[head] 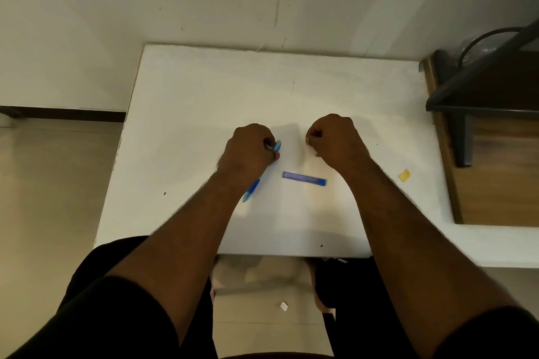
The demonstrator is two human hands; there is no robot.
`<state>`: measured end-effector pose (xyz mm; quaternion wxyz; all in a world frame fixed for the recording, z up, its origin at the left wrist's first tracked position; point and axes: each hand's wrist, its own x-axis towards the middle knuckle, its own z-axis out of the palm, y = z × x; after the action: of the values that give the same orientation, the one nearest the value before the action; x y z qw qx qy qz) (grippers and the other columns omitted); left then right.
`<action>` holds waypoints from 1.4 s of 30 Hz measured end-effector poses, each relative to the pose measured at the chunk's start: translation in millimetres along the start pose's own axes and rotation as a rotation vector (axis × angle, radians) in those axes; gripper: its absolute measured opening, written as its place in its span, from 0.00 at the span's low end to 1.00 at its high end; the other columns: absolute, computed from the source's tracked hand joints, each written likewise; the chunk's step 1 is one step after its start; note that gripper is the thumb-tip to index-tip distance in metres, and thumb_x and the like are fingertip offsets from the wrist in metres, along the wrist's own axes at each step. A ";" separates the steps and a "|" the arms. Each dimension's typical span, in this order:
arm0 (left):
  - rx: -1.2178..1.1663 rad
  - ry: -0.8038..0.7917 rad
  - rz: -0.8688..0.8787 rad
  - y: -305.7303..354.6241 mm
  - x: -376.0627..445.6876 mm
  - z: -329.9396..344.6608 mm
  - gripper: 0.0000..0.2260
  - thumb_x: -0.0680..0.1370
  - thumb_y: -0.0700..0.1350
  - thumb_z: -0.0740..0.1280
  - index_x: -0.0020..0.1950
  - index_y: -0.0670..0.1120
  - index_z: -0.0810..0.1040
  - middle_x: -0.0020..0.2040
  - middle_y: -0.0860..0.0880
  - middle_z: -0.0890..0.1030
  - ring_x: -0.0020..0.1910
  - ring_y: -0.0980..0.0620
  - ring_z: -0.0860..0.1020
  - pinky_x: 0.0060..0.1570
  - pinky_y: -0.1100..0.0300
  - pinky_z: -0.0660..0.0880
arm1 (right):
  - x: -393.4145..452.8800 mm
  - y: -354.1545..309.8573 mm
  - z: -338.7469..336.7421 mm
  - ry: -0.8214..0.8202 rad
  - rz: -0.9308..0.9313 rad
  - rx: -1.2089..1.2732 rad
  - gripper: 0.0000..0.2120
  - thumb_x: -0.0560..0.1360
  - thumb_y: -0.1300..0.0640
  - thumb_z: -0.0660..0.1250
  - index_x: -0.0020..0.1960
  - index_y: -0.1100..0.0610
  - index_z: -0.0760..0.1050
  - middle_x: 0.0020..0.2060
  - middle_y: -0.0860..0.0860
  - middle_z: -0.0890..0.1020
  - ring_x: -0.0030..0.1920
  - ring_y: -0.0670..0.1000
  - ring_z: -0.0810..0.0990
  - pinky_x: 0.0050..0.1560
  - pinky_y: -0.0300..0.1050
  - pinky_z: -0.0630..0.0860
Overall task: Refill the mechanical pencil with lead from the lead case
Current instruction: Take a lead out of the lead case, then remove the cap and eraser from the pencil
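My left hand (249,147) is closed around a blue mechanical pencil (251,190). The pencil runs diagonally under my palm, one end poking out by my fingers and the other toward the near left. A blue flat lead case (304,178) lies on the white table (180,114) between my two forearms, touched by neither hand. My right hand (335,140) is a little to the right of the pencil's upper end, fingers pinched together. Whether something small is held between them is too small to tell.
A small yellow scrap (404,175) lies on the table at the right. A dark metal shelf frame and wooden furniture (495,125) stand at the right edge. The wall runs along the table's far edge. A white bit (283,306) lies on the floor below.
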<state>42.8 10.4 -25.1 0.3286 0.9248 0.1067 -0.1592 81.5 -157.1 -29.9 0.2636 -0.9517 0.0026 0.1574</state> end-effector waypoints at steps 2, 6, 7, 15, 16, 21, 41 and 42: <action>0.010 0.012 0.003 -1.1 -0.5 0.5 0.12 0.72 0.46 0.73 0.53 0.44 0.81 0.53 0.46 0.82 0.45 0.51 0.75 0.46 0.63 0.68 | -0.2 -0.6 -0.2 -0.002 -0.016 -0.032 0.06 0.73 0.61 0.67 0.45 0.60 0.82 0.42 0.57 0.84 0.41 0.59 0.83 0.49 0.53 0.81; -0.001 0.021 -0.005 -1.6 -1.4 0.5 0.14 0.72 0.47 0.73 0.55 0.44 0.80 0.54 0.46 0.82 0.46 0.51 0.76 0.47 0.63 0.69 | -1.5 -2.8 -2.0 -0.001 0.006 -0.036 0.07 0.74 0.60 0.67 0.46 0.61 0.82 0.43 0.58 0.85 0.42 0.59 0.83 0.50 0.53 0.80; -0.007 0.020 -0.008 -1.5 -2.3 0.1 0.14 0.72 0.48 0.73 0.55 0.45 0.80 0.54 0.46 0.82 0.45 0.52 0.75 0.47 0.63 0.69 | -2.2 -3.4 -2.7 0.008 0.011 -0.034 0.07 0.74 0.60 0.67 0.46 0.61 0.82 0.43 0.58 0.85 0.42 0.59 0.83 0.49 0.53 0.81; 0.003 -0.003 0.259 23.9 -25.4 -4.5 0.08 0.73 0.45 0.71 0.52 0.45 0.82 0.51 0.47 0.81 0.49 0.49 0.78 0.47 0.63 0.69 | -0.9 -3.0 -12.0 0.090 0.033 0.044 0.07 0.73 0.60 0.67 0.41 0.62 0.82 0.39 0.57 0.85 0.39 0.59 0.84 0.46 0.53 0.81; 0.020 -0.075 0.296 27.2 -29.9 0.3 0.09 0.73 0.45 0.71 0.53 0.45 0.82 0.52 0.46 0.81 0.50 0.49 0.78 0.47 0.64 0.68 | -0.8 -2.7 -13.0 0.089 0.029 0.059 0.07 0.73 0.60 0.67 0.41 0.62 0.82 0.40 0.56 0.85 0.39 0.58 0.84 0.47 0.53 0.81; 0.212 -0.217 0.336 28.5 -35.4 24.2 0.14 0.70 0.46 0.74 0.55 0.46 0.80 0.54 0.46 0.78 0.52 0.47 0.76 0.47 0.58 0.71 | -1.6 -3.8 -14.6 0.067 0.037 0.107 0.06 0.73 0.60 0.68 0.42 0.62 0.83 0.40 0.56 0.85 0.40 0.57 0.84 0.49 0.53 0.81; -0.363 0.029 0.048 29.0 -2.3 -25.9 0.09 0.70 0.46 0.75 0.47 0.43 0.83 0.38 0.48 0.81 0.34 0.53 0.75 0.39 0.64 0.73 | -14.2 -24.9 -36.4 0.022 -0.026 0.656 0.05 0.74 0.56 0.70 0.46 0.58 0.83 0.36 0.51 0.83 0.33 0.48 0.81 0.36 0.42 0.81; -0.382 0.020 0.040 29.5 -2.6 -26.0 0.09 0.70 0.45 0.75 0.46 0.43 0.82 0.38 0.49 0.80 0.33 0.53 0.75 0.38 0.65 0.73 | -14.1 -24.6 -36.8 0.015 -0.037 0.673 0.04 0.74 0.57 0.70 0.46 0.58 0.83 0.37 0.51 0.83 0.33 0.48 0.81 0.35 0.42 0.81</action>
<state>55.1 4.4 11.8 0.5002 0.8491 0.1197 -0.1204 81.2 -155.5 16.5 0.5660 -0.8122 0.0390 0.1356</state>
